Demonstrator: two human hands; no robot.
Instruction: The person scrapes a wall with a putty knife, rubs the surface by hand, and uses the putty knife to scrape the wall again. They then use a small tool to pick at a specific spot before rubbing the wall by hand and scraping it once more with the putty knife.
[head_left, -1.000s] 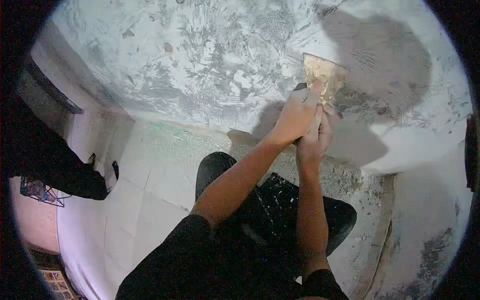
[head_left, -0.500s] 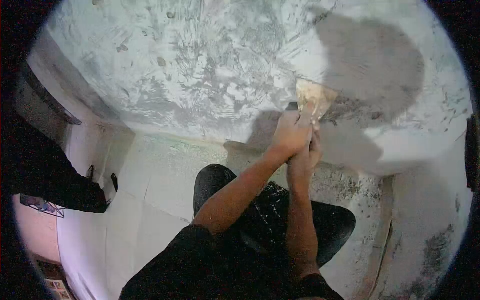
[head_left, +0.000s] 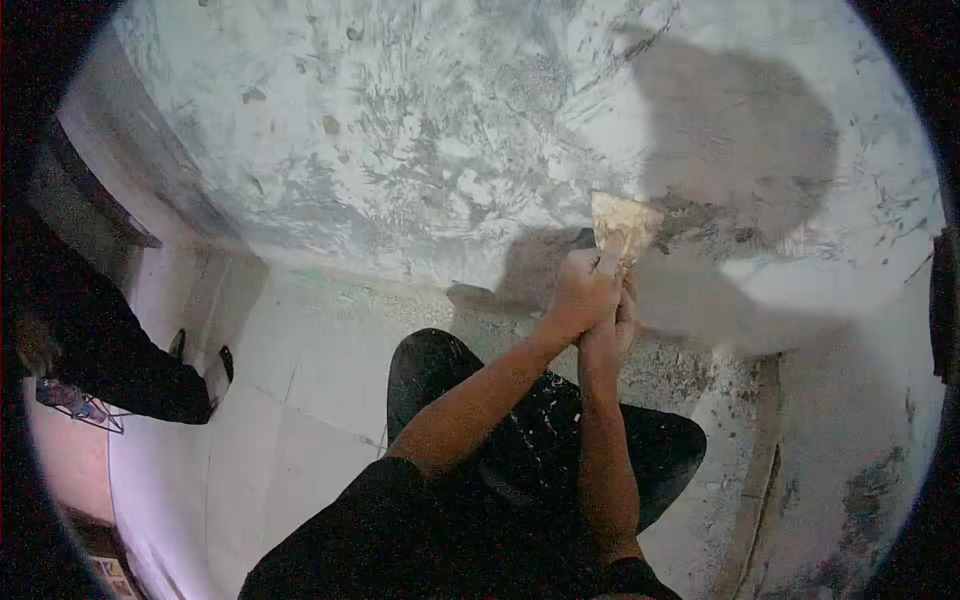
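Note:
A scraper with a wide, pale, plaster-crusted blade lies against the mottled wall, its edge pointing up. My left hand is closed around it, with a finger laid along the blade. Just below and to the right, my right hand is closed too, pressed against the left one around the handle. The handle is mostly hidden by my fingers. Grey patches and scrape marks show on the wall around the blade, and a shadow falls over part of it.
Debris is scattered along the foot of the wall, right of my knees. Another person's dark-clothed leg and foot are at the left, near a wire rack. Pale tiles cover the floor.
The scraper and both my hands have moved a little down the wall, towards me. My grip looks the same. At far left, the other person's hand has come into sight.

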